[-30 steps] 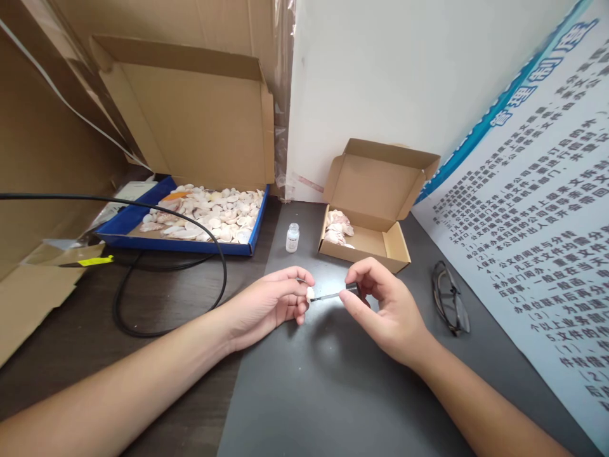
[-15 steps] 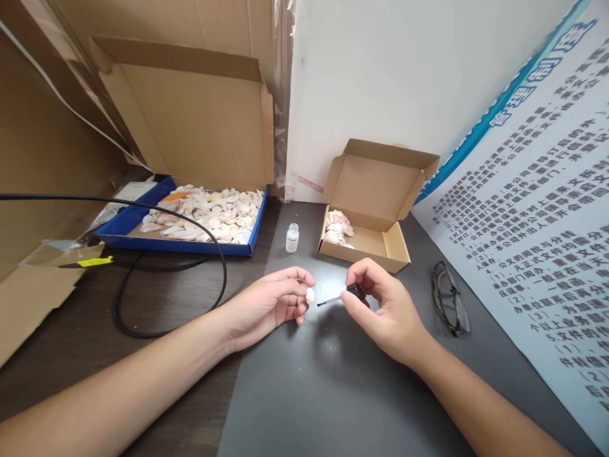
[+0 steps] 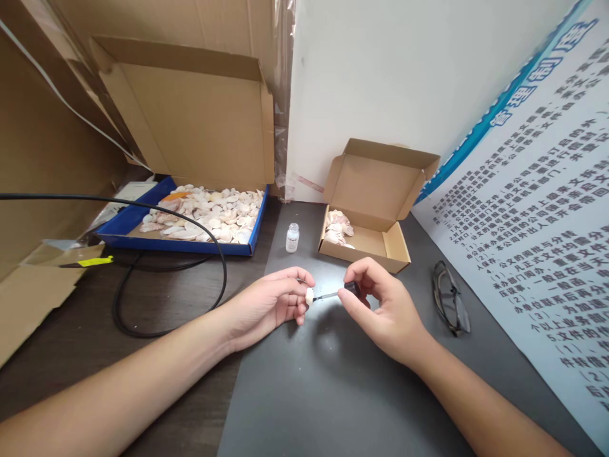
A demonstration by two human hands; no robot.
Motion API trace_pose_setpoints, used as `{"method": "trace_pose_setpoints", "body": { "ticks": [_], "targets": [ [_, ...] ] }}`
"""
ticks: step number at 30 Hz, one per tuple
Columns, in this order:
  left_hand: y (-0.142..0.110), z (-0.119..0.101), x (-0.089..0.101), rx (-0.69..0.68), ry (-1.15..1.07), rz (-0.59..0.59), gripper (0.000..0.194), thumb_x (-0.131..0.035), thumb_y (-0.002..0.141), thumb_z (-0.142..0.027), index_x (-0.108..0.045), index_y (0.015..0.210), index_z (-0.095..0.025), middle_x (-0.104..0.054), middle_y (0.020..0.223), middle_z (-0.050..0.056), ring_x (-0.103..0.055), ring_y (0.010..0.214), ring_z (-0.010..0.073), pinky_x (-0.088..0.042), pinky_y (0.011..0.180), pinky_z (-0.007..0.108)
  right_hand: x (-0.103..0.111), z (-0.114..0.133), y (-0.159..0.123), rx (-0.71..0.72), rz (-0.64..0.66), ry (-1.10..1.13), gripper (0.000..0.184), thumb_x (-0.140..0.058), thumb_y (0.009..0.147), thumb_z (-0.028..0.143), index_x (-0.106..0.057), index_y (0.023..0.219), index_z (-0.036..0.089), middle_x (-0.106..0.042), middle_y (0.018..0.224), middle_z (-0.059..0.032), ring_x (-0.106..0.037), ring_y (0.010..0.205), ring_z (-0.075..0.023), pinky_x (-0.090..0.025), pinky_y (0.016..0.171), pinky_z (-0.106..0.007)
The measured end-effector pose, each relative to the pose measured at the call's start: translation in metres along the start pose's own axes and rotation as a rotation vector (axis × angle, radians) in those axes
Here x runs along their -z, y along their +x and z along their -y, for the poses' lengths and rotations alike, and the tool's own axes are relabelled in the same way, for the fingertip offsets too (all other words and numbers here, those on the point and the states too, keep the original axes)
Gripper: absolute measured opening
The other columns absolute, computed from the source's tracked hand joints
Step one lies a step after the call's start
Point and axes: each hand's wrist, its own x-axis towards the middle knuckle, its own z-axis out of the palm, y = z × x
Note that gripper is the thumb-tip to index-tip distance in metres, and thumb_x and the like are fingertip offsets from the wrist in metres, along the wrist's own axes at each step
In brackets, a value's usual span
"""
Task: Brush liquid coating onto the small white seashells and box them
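Observation:
A small white shell is pinched between the thumb and fingers of my left hand. My right hand grips the black cap of a thin applicator brush. The brush points left, and its dark tip meets the right side of the shell. Both hands hover above the grey mat. Just beyond them stands a small clear bottle with a white label, upright and without a cap.
On the left, a blue-rimmed box holds many shells. A smaller cardboard box at back right has several larger shells inside. Glasses lie at right. A black cable loops on the dark tabletop. A printed board leans at right.
My right hand has shifted slightly left, bringing the brush tip from just beside the shell to touch it. My left hand and the shell have barely moved.

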Motion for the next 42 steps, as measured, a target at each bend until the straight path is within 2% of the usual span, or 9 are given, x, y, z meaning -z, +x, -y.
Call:
{"method": "trace_pose_setpoints", "body": {
  "ticks": [7,13,18,23,28,42],
  "targets": [
    [-0.0004,-0.0006,-0.0013,-0.004,-0.012,0.003,0.012,-0.062,0.077,-0.012,-0.057,0.086,-0.016,-0.056,0.071,0.001,-0.052,0.062,0.0111,-0.045,0.061,0.024,0.0006,-0.0001,0.0004,0.031,-0.034,0.023,0.009,-0.058,0.083,0.021,-0.050,0.086,0.022,-0.047,0.067,0.0038,-0.044,0.058,-0.0109,-0.041,0.052,-0.023],
    [0.0002,-0.0003,-0.0003,-0.002,-0.013,0.006,0.013,-0.062,0.076,-0.013,-0.057,0.088,-0.016,-0.057,0.073,0.002,-0.052,0.062,0.0113,-0.045,0.060,0.024,0.0000,0.0009,0.0003,0.001,-0.006,-0.011,0.012,-0.059,0.080,0.018,-0.047,0.081,0.022,-0.046,0.066,0.0046,-0.043,0.056,-0.0101,-0.039,0.049,-0.022],
    [-0.0001,-0.0004,-0.0006,-0.004,-0.006,0.009,0.011,-0.060,0.078,-0.012,-0.056,0.087,-0.016,-0.056,0.073,0.002,-0.051,0.062,0.0109,-0.045,0.060,0.024,0.0005,0.0011,-0.0003,0.031,-0.008,0.016,0.009,-0.059,0.083,0.021,-0.050,0.086,0.022,-0.047,0.069,0.0039,-0.044,0.058,-0.0105,-0.041,0.052,-0.023],
    [-0.0005,-0.0006,-0.0012,-0.002,-0.009,0.007,0.011,-0.061,0.077,-0.013,-0.057,0.088,-0.016,-0.057,0.074,0.002,-0.052,0.063,0.0114,-0.045,0.060,0.024,0.0004,0.0019,0.0004,0.009,0.000,-0.009,0.012,-0.058,0.080,0.018,-0.047,0.080,0.022,-0.047,0.067,0.0037,-0.043,0.057,-0.0104,-0.040,0.050,-0.023],
    [-0.0003,-0.0012,-0.0015,-0.001,-0.008,0.010,0.010,-0.061,0.077,-0.012,-0.057,0.086,-0.016,-0.056,0.072,0.002,-0.052,0.062,0.0113,-0.046,0.060,0.024,0.0001,0.0001,-0.0002,0.039,-0.022,0.015,0.010,-0.059,0.083,0.022,-0.050,0.086,0.022,-0.047,0.066,0.0038,-0.044,0.057,-0.0113,-0.041,0.052,-0.024],
    [0.0002,-0.0004,-0.0005,0.001,0.020,0.026,0.009,-0.055,0.081,-0.011,-0.054,0.089,-0.016,-0.053,0.074,0.002,-0.050,0.063,0.0108,-0.045,0.060,0.023,-0.0004,0.0004,-0.0005,-0.003,-0.007,0.000,0.011,-0.059,0.083,0.020,-0.048,0.084,0.022,-0.045,0.065,0.0051,-0.043,0.056,-0.0103,-0.038,0.050,-0.022]
  ]
}}
